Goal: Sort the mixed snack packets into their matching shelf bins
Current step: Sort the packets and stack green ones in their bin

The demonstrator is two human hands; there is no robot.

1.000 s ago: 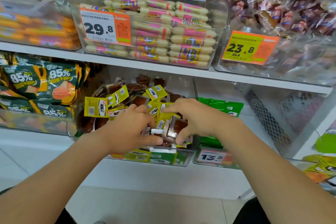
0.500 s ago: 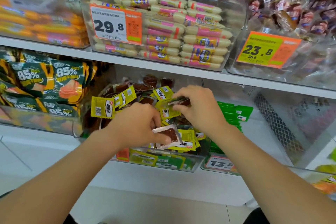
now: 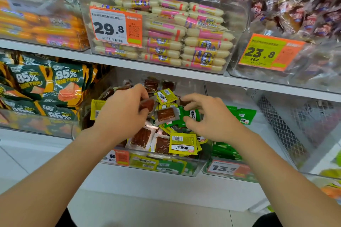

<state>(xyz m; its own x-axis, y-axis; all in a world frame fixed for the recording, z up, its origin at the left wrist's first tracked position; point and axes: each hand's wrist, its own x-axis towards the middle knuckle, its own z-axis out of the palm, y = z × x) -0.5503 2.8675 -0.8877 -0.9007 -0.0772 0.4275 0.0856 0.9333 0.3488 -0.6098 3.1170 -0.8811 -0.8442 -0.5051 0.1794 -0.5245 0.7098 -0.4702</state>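
Observation:
A clear bin (image 3: 184,168) on the lower shelf holds mixed small packets: yellow ones (image 3: 182,143), clear ones with brown pieces (image 3: 143,139) and green ones. My left hand (image 3: 121,116) is over the bin's left half, fingers curled round a clear brown packet (image 3: 147,106). My right hand (image 3: 210,116) hovers over the bin's right side, thumb and fingers pinching a green packet (image 3: 191,115). Another brown packet (image 3: 166,114) lies between the hands. To the right, a second bin (image 3: 228,168) holds green packets (image 3: 241,115).
Left on the same shelf stands a bin of dark green "85%" bags (image 3: 44,86). The upper shelf carries bins of orange sausages (image 3: 42,27), pale pink-labelled sausages (image 3: 184,42) and dark wrapped snacks (image 3: 295,16). A wire mesh divider (image 3: 284,127) stands to the right.
My left hand moved up and back into the bin with a brown packet. My right hand shifted right and down and now pinches a green packet. The camera moved closer.

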